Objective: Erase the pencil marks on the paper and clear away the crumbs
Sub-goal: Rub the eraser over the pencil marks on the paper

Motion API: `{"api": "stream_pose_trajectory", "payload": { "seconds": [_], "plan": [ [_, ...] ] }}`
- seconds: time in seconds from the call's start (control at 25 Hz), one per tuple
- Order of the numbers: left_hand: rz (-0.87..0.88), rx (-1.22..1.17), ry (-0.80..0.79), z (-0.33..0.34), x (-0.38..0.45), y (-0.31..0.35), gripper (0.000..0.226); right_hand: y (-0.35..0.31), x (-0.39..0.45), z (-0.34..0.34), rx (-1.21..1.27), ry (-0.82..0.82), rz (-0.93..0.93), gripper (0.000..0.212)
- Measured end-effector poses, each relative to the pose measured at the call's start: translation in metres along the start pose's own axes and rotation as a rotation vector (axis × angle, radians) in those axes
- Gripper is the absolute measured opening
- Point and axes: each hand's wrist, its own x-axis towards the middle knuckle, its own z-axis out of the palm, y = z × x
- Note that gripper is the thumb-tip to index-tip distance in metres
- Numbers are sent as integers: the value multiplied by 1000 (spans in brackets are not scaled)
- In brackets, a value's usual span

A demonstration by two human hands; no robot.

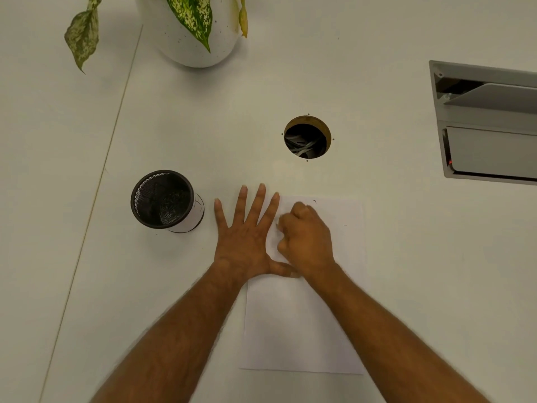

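Note:
A white sheet of paper [302, 324] lies on the white table in front of me. My left hand [247, 231] lies flat with fingers spread, its thumb and index side pressing the paper's upper left edge. My right hand [305, 237] is curled into a fist on the upper part of the sheet, fingers tucked under; what it holds is hidden, so an eraser cannot be made out. Small dark pencil marks or crumbs [315, 201] show near the paper's top edge, and another speck [345, 225] lies to the right of my fist.
A black mesh pen cup [162, 199] stands left of my left hand. A round cable hole [307, 137] opens in the table beyond the paper. A white plant pot [197, 33] with leaves is at the back, a grey hatch [488, 123] at the right.

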Motion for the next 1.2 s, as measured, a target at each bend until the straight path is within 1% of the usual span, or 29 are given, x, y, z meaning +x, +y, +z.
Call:
{"api": "stream_pose_trajectory", "payload": {
  "seconds": [0.12, 0.2, 0.44, 0.56, 0.72, 0.84, 0.92, 1.0, 1.12, 1.2],
  "plan": [
    [-14, 20, -25, -1, 1, 0, 145, 1, 27, 0, -31, 23, 18, 4],
    [-15, 25, -32, -2, 1, 1, 145, 3, 28, 0, -9, 32, 18, 5],
    [-21, 18, -14, 0, 2, -1, 131, -4, -32, -1, 8, -41, -29, 8],
    [-24, 33, -32, 0, 3, 0, 133, -5, -48, -2, 21, -47, -20, 12],
    [-24, 35, -20, 1, 2, -1, 129, -8, -30, -1, 4, -32, -17, 12],
    [-18, 21, -44, -2, 1, 0, 141, -7, 0, 3, -11, -5, 13, 4],
    [-23, 26, -63, -4, 1, 2, 148, -5, 20, 3, -27, 2, 27, 2],
    [-28, 37, -71, -5, 2, 2, 151, -4, 31, 2, -24, 7, 37, 1],
    [-28, 15, -75, -4, 1, 2, 149, -1, 19, 3, 5, -2, 11, 3],
    [-30, 15, -62, -4, 1, 1, 140, -2, -7, 4, 20, -30, -23, 8]
  ]
}}
